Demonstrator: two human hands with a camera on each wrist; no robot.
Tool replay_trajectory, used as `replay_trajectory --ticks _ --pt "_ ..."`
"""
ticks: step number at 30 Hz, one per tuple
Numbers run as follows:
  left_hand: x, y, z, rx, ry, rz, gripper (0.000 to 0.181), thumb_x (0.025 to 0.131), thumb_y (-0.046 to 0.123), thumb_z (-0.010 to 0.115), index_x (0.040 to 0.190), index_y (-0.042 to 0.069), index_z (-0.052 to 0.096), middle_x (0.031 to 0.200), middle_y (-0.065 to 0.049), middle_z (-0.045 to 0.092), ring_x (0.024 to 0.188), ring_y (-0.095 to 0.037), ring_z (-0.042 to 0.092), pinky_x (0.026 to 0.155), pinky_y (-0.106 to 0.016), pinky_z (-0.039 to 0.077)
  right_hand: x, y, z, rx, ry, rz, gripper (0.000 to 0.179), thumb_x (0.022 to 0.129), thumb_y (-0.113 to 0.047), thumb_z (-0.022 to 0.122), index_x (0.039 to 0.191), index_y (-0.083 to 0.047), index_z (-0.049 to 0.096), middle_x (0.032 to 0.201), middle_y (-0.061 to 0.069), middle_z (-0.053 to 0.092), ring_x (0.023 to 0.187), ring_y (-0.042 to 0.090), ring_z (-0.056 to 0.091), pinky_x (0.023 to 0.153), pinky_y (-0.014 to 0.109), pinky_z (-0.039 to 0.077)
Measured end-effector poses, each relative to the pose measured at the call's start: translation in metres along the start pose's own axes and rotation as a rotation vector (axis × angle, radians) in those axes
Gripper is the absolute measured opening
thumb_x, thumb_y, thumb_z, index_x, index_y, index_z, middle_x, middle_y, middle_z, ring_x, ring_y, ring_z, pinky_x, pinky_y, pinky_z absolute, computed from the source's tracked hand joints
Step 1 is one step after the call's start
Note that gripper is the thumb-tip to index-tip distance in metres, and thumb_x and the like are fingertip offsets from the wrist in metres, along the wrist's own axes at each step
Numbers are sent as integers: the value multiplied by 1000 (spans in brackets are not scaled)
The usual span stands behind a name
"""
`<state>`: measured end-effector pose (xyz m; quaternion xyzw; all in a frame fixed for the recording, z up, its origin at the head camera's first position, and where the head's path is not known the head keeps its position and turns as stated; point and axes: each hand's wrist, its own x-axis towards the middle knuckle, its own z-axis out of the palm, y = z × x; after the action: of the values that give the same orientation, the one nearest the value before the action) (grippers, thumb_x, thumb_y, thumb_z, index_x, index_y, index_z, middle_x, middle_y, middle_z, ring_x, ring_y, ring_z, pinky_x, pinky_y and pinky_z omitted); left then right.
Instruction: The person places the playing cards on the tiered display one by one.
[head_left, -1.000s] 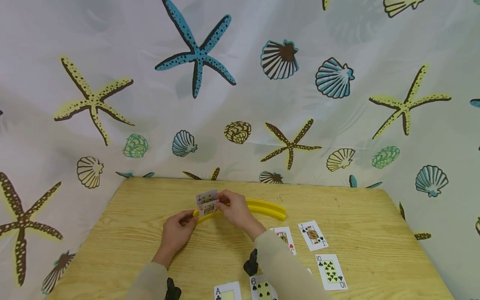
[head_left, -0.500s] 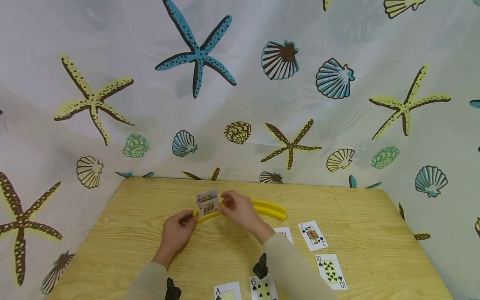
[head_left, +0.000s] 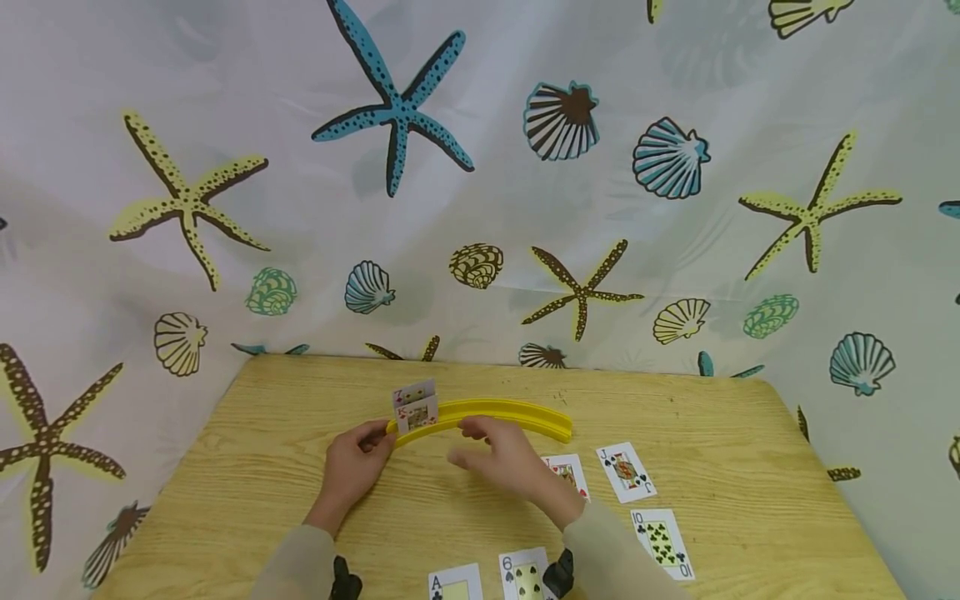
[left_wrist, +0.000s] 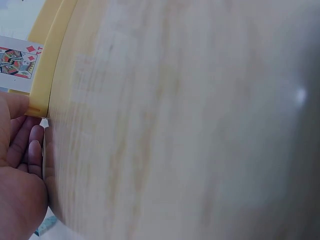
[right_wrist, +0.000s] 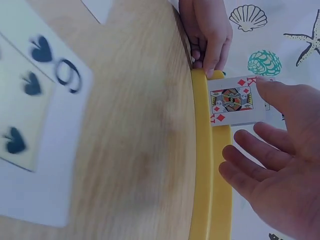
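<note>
One king (head_left: 417,414) is standing in the rack (head_left: 534,413), in front of another card (head_left: 414,391). The left hand (head_left: 356,462) is pinching the rack's end, sensibly bracing it; the right hand (head_left: 504,458) is hovering, loosely spread, holding nothing, ideally avoiding both cards.

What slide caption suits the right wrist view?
Left hand grips yellow card holder bearing king of diamonds; empty right hand nearby.
</note>
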<state>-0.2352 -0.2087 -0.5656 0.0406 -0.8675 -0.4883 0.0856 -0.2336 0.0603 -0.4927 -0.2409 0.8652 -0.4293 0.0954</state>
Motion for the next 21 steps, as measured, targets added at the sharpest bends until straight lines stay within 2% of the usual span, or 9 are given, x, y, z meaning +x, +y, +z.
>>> replay_trajectory --ticks 10,16,21 --pt "0 1 1 6 -2 0 30 102 18 71 128 4 75 108 -12 79 91 -14 69 77 -20 52 -34 5 10 -76 -66 14 58 98 -41 76 143 -6 64 144 9 66 132 29 62 111 49 49" --pt "0 1 0 6 2 6 30 102 18 71 129 4 75 109 -13 78 91 -14 68 78 -20 52 -52 0 14 -129 -130 -30 61 95 -44 78 141 -6 65 141 9 66 132 28 61 112 44 49" --pt "0 0 1 17 12 6 30 102 19 72 128 5 76 108 -12 79 90 -12 68 78 -20 52 -65 -1 20 -237 -189 -63 65 93 -51 79 142 -10 65 141 5 64 130 20 59 111 38 50"
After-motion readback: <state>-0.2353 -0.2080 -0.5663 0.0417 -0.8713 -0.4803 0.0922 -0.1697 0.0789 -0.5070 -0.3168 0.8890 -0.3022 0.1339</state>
